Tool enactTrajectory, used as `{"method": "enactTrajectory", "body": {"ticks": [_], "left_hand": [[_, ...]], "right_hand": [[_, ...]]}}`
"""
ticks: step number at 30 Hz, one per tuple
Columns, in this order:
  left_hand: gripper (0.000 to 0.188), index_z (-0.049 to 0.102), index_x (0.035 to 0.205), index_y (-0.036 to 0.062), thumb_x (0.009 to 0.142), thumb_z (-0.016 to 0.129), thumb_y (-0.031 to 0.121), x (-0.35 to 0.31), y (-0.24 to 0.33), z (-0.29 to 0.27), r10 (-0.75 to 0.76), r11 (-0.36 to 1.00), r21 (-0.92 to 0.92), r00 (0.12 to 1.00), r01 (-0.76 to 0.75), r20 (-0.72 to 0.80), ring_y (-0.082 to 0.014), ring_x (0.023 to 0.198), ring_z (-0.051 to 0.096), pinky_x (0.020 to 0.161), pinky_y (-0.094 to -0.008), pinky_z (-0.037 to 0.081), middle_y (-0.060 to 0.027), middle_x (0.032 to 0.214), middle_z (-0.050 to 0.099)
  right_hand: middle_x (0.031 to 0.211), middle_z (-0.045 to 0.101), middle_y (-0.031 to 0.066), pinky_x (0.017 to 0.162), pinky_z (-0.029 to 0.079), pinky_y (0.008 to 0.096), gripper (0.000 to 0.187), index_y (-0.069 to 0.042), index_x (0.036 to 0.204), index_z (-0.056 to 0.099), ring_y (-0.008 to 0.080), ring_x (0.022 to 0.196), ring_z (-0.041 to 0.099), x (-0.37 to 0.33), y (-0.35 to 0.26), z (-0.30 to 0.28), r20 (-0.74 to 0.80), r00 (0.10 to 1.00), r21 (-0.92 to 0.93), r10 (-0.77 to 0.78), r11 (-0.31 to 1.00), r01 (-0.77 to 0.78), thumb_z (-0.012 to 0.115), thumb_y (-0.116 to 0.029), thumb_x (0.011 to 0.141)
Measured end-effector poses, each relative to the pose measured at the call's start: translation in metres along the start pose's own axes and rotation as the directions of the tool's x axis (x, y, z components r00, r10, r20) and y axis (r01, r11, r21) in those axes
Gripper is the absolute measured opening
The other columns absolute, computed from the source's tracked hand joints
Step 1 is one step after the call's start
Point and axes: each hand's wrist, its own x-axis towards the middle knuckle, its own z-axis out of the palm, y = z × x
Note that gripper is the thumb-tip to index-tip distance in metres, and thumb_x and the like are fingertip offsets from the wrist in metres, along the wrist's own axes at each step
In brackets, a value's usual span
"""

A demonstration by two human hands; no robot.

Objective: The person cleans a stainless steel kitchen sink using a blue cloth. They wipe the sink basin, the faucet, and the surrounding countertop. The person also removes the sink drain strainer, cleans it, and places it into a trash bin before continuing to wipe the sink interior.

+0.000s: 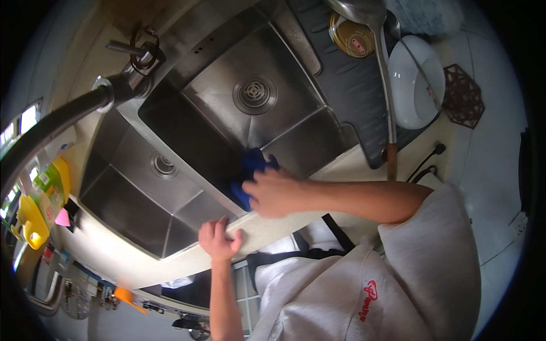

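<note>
My right hand (276, 192) grips a crumpled dark blue cloth (254, 161) against the near wall of the right sink basin (296, 85), close to the divider. Its fingers curl over the cloth and hide part of it. The cloth hangs over the rim into the basin. My left hand (218, 240) rests on the front edge of the pale counter (170, 267), beside the left sink basin (125, 187). Its fingers lie over the edge with the thumb apart, holding nothing.
A dark faucet (62, 122) arches over the left side. On the right, a grey drain mat (355, 91) carries a ladle (389, 108), a gold round lid (351, 37) and a white oval dish (412, 85). A brown lattice trivet (463, 96) lies farther right.
</note>
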Motion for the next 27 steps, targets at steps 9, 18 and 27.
{"method": "enactTrajectory", "body": {"ticks": [9, 18, 27], "left_hand": [[0.036, 0.066, 0.086, 0.0075, 0.070, 0.067, 0.040, 0.009, 0.005, -0.007, -0.015, 1.000, -0.019, 1.000, 0.015, -0.009, -0.0290, 0.071, 0.056, 0.063, -0.0389, 0.045, -0.0087, 0.079, 0.055], [0.034, 0.065, 0.084, 0.0095, 0.070, 0.068, 0.041, 0.004, 0.006, -0.003, -0.033, 0.999, -0.016, 0.999, 0.032, -0.037, -0.0270, 0.071, 0.056, 0.063, -0.0372, 0.044, -0.0065, 0.079, 0.055], [0.031, 0.065, 0.081, 0.0080, 0.069, 0.070, 0.037, -0.001, 0.010, -0.002, -0.092, 0.993, -0.082, 0.993, 0.086, -0.078, -0.0290, 0.071, 0.056, 0.063, -0.0383, 0.044, -0.0080, 0.077, 0.055]], "right_hand": [[0.119, 0.064, 0.0156, 0.085, 0.048, 0.0450, 0.033, -0.006, 0.109, 0.070, 0.0320, 0.110, 0.059, 0.017, 0.073, -0.041, 0.085, 0.817, -0.582, 0.570, 0.694, -0.424, 0.053, -0.027, 0.090], [0.128, 0.058, 0.0189, 0.098, 0.047, 0.0398, 0.042, -0.006, 0.118, 0.063, 0.0267, 0.123, 0.055, 0.029, 0.054, -0.070, 0.095, 0.707, -0.704, 0.701, 0.549, -0.450, 0.068, -0.025, 0.081], [0.131, 0.055, 0.0199, 0.097, 0.048, 0.0410, 0.040, -0.003, 0.121, 0.063, 0.0336, 0.120, 0.055, 0.048, 0.147, -0.057, -0.250, 0.695, -0.336, 0.675, 0.613, -0.716, 0.061, -0.022, 0.085]]}}
